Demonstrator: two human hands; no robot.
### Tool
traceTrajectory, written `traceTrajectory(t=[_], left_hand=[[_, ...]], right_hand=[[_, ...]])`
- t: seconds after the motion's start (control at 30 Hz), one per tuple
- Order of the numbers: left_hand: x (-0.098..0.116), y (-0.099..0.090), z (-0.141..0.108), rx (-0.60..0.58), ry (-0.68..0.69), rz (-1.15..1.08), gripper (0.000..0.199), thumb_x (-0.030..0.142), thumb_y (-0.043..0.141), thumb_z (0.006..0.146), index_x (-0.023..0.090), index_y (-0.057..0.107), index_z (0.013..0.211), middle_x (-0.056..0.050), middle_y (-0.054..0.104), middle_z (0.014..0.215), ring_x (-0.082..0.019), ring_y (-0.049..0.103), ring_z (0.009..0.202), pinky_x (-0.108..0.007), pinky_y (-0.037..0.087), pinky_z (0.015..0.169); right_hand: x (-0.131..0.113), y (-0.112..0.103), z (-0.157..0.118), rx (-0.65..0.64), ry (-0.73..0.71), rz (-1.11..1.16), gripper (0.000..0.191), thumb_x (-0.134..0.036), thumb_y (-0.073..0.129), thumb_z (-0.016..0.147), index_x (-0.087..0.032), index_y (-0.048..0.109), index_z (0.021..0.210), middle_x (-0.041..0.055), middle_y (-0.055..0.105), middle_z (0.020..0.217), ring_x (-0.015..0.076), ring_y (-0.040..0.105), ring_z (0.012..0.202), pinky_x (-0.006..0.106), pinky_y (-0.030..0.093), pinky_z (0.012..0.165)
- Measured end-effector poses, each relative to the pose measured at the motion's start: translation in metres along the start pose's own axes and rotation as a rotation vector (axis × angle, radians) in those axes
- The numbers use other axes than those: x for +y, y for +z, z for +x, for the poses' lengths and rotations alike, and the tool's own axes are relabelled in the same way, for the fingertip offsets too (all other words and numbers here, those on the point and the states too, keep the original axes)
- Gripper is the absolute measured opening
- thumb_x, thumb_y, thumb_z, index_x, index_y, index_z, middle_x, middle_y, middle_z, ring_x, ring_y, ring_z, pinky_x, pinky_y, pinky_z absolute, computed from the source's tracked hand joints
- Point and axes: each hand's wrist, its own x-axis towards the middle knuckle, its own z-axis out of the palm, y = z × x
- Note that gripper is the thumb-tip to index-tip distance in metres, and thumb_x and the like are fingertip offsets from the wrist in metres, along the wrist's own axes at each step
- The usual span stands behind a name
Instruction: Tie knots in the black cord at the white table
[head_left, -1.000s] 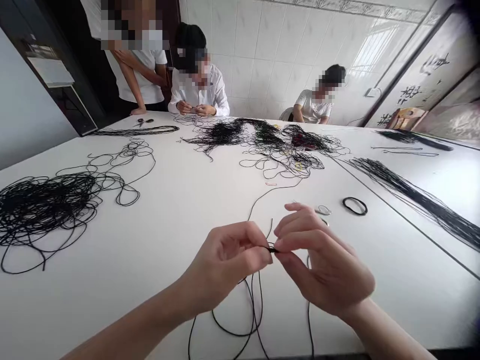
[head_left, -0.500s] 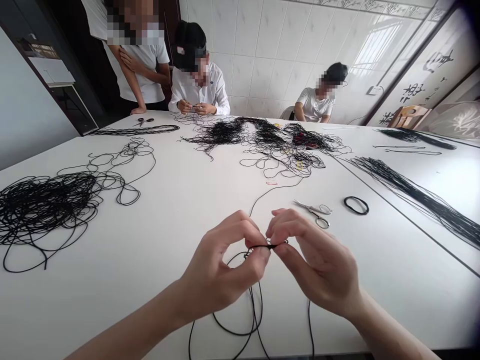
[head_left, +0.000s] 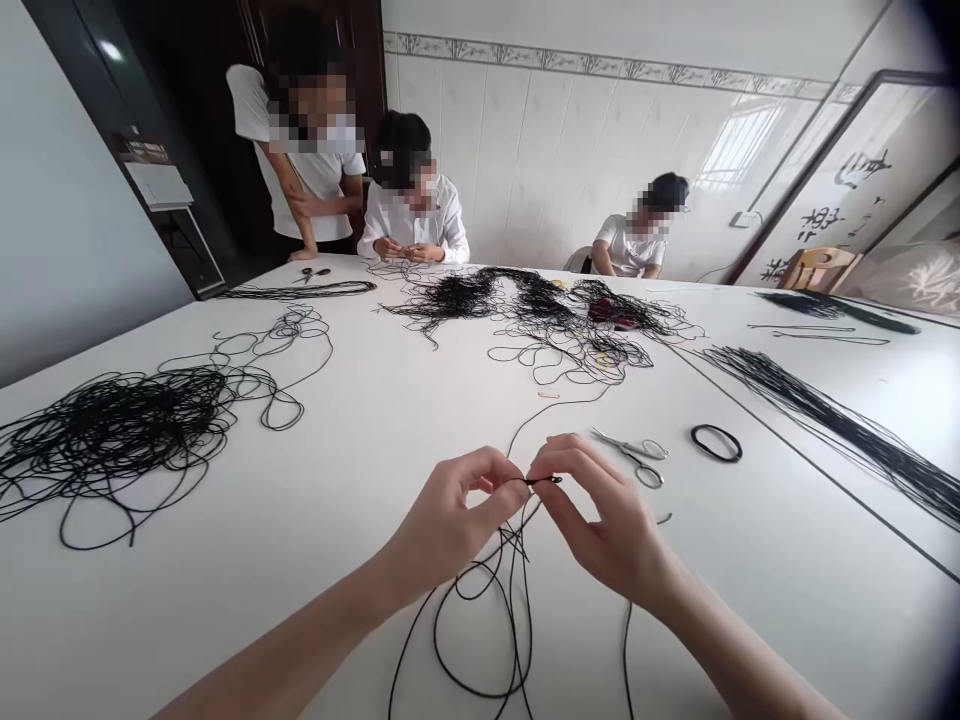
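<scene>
Thin black cord (head_left: pixel 530 640) hangs in loose loops from my fingertips to the white table. My left hand (head_left: pixel 465 515) pinches the cord between thumb and forefinger. Right beside it, my right hand (head_left: pixel 600 510) pinches the same cord, with a short, thicker dark piece showing between the fingertips. What lies under the fingertips is hidden. One strand runs from behind my hands toward the tangle at the back. Small silver scissors (head_left: pixel 637 457) lie beyond my right hand, and a coiled black ring of cord (head_left: pixel 716 443) lies to their right.
A large black cord tangle (head_left: pixel 142 425) sits at left. Another tangled heap (head_left: pixel 540 305) spreads across the back. A straight cord bundle (head_left: pixel 825 405) lies at right. Dark scissors (head_left: pixel 311 274) rest at the far left. Two people sit across the white table (head_left: pixel 360 420); one stands.
The view has tilted up and shifted, so the table's contents appear lower. My hands stay pinched on the cord, and the left fingertips have closed in toward the right ones.
</scene>
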Motion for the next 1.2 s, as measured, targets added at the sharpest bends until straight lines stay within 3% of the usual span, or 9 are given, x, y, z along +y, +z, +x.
traceTrajectory(t=[0.17,0.3,0.37,0.47,0.7,0.9,1.03,1.2], left_hand=[[-0.007,0.000,0.005,0.081,-0.020,-0.014,0.020,0.035,0.059,0.086,0.020,0.059,0.072,0.003,0.048,0.069,-0.013,0.041,0.069,-0.030,0.034,0.069],[-0.014,-0.001,0.008,0.251,-0.008,-0.037,0.022,0.035,0.057,0.086,0.020,0.053,0.070,0.004,0.045,0.070,-0.013,0.040,0.069,-0.029,0.035,0.071],[-0.016,0.000,0.009,0.313,0.009,-0.055,0.021,0.035,0.055,0.086,0.021,0.053,0.070,0.003,0.047,0.071,-0.014,0.042,0.073,-0.029,0.036,0.075],[-0.016,0.002,0.009,0.326,0.029,-0.088,0.020,0.035,0.053,0.086,0.021,0.056,0.072,0.002,0.051,0.072,-0.015,0.047,0.077,-0.030,0.038,0.077],[-0.013,0.010,0.006,0.245,0.055,-0.143,0.021,0.035,0.055,0.086,0.020,0.063,0.076,-0.001,0.065,0.075,-0.018,0.059,0.081,-0.033,0.043,0.083],[-0.015,0.010,0.007,0.266,0.034,-0.150,0.019,0.032,0.056,0.086,0.020,0.065,0.075,0.000,0.065,0.076,-0.017,0.057,0.084,-0.031,0.042,0.085],[-0.014,0.009,0.008,0.305,0.011,-0.168,0.020,0.031,0.058,0.085,0.020,0.062,0.070,0.002,0.059,0.070,-0.015,0.054,0.076,-0.030,0.043,0.080],[-0.017,-0.001,0.012,0.471,-0.010,-0.197,0.021,0.034,0.066,0.081,0.019,0.060,0.067,0.003,0.045,0.065,-0.013,0.042,0.068,-0.027,0.039,0.069]], right_hand=[[0.011,0.009,0.001,0.067,0.015,-0.111,0.011,-0.011,0.050,0.093,-0.021,0.052,0.097,0.0018,0.056,0.086,0.0131,0.053,0.081,0.029,0.047,0.073],[0.009,0.020,-0.002,0.175,0.083,-0.152,0.012,-0.017,0.051,0.092,-0.018,0.053,0.104,0.0078,0.055,0.095,0.0169,0.054,0.087,0.031,0.048,0.072],[0.006,0.027,-0.003,0.128,0.133,-0.147,0.006,-0.019,0.050,0.092,-0.018,0.056,0.093,0.0046,0.056,0.082,0.0150,0.054,0.075,0.028,0.047,0.065],[0.004,0.036,-0.003,0.017,0.222,-0.118,0.015,-0.023,0.050,0.091,-0.018,0.059,0.079,0.0008,0.055,0.067,0.0125,0.052,0.061,0.024,0.043,0.053],[0.007,0.042,0.000,-0.019,0.403,-0.020,0.024,-0.032,0.047,0.093,-0.018,0.056,0.076,-0.0001,0.056,0.064,0.0103,0.049,0.057,0.020,0.037,0.047],[0.009,0.040,-0.001,-0.045,0.405,0.067,0.024,-0.025,0.040,0.093,-0.018,0.048,0.072,-0.0006,0.050,0.066,0.0100,0.043,0.059,0.021,0.036,0.052],[0.009,0.042,-0.002,-0.095,0.369,0.090,0.020,-0.019,0.037,0.090,-0.018,0.042,0.071,-0.0015,0.047,0.066,0.0096,0.039,0.059,0.021,0.033,0.053],[0.004,0.048,-0.001,-0.201,0.287,0.092,0.019,-0.012,0.036,0.082,-0.020,0.030,0.065,-0.0054,0.032,0.054,0.0078,0.027,0.049,0.021,0.025,0.047]])
